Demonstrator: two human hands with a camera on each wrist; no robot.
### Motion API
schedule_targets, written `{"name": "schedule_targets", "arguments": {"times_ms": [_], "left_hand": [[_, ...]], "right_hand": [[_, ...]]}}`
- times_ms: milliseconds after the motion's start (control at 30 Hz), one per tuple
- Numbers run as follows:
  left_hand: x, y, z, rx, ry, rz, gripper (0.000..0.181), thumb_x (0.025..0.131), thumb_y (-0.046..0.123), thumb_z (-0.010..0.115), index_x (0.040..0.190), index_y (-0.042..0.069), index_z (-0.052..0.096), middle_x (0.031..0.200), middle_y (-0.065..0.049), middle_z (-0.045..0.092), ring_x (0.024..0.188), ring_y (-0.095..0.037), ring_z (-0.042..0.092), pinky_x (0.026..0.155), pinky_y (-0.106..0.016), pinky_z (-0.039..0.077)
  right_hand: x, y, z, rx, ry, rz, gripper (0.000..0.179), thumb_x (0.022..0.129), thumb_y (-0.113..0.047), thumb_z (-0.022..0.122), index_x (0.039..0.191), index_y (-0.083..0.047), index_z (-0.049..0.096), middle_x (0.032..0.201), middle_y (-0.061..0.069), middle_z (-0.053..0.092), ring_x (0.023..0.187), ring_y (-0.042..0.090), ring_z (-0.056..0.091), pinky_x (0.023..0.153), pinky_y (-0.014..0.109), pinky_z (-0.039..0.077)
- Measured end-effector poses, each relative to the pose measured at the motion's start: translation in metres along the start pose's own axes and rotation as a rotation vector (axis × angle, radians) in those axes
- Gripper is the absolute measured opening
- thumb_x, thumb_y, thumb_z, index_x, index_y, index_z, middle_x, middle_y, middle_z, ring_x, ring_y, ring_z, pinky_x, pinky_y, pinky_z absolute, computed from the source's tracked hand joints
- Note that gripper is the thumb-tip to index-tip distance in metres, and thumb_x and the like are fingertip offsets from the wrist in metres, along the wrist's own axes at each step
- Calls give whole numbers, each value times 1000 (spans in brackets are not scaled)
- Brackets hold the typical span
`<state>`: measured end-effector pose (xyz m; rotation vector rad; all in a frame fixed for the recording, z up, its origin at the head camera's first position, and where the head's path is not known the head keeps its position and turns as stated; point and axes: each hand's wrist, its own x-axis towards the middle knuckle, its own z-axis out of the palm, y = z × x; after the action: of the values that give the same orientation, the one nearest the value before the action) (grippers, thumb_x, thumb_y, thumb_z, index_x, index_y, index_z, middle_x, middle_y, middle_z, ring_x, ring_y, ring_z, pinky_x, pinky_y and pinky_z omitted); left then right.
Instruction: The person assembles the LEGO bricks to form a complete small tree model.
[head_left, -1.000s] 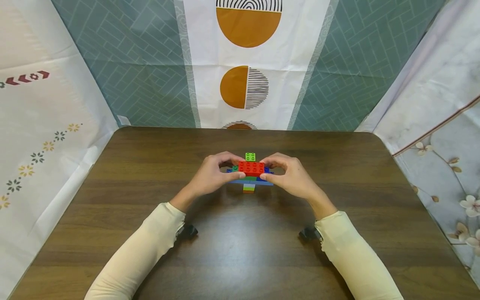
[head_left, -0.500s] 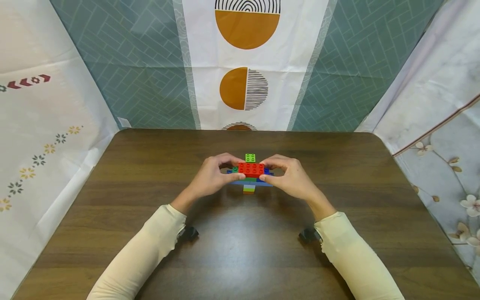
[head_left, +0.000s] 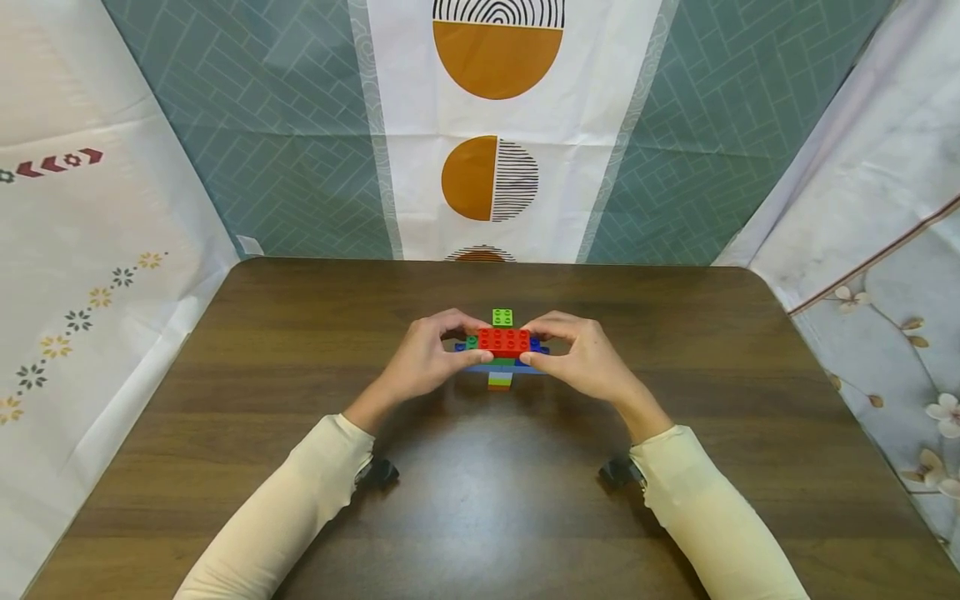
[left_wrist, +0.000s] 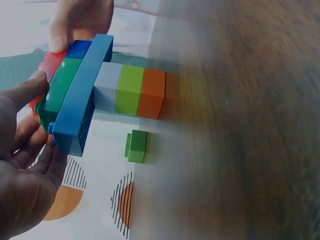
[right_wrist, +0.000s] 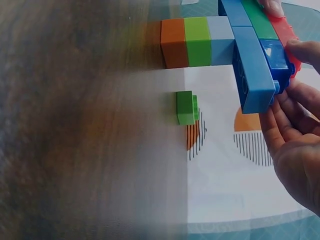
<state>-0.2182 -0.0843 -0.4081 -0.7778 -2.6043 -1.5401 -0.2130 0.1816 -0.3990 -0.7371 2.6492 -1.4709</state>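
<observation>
A stack of toy building bricks stands near the table's middle. Its column is orange [left_wrist: 152, 92], lime green [left_wrist: 130, 90] and pale grey-blue [left_wrist: 107, 87] from the bottom up. Across the column lie blue bricks [right_wrist: 252, 65], wider than it on both sides. A green brick [left_wrist: 62, 87] and a dark blue brick [right_wrist: 276, 57] sit side by side on those. Topmost is a red brick [head_left: 504, 342] with studs up. My left hand [head_left: 431, 354] pinches its left end between thumb and fingers; my right hand [head_left: 581, 354] pinches the right end the same way.
Behind the stack a small lime-green brick [head_left: 502, 317] sits by itself on the brown wooden table [head_left: 480, 500]. A patterned cloth [head_left: 300, 150] hangs past the far edge, and pale cloths [head_left: 90, 275] hang at the sides.
</observation>
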Motion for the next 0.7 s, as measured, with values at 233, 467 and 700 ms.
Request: {"name": "schedule_targets", "arguments": {"times_ms": [233, 467, 700], "left_hand": [[-1, 1, 0, 12, -4, -28, 37, 84, 25, 87, 117, 12, 76, 108, -3, 74, 97, -20, 66, 94, -43, 60], [-2, 1, -3, 12, -25, -31, 36, 84, 24, 88, 115, 13, 76, 106, -2, 73, 96, -19, 65, 95, -44, 59], [-2, 5, -4, 20, -40, -10, 35, 84, 23, 87, 115, 11, 76, 106, -3, 73, 94, -20, 64, 93, -45, 59]], "right_hand": [[-1, 2, -1, 35, -29, 13, 29, 90, -23, 82, 117, -17, 75, 116, 1, 71, 105, 22, 61, 99, 60, 50], [2, 6, -7, 56, -103, 25, 35, 90, -25, 81, 123, -17, 72, 119, 1, 69, 112, 23, 62, 109, 62, 46], [12, 7, -30, 67, -95, -28, 36, 95, -18, 75, 130, -11, 69, 127, 10, 69, 114, 26, 64, 104, 48, 53]]}}
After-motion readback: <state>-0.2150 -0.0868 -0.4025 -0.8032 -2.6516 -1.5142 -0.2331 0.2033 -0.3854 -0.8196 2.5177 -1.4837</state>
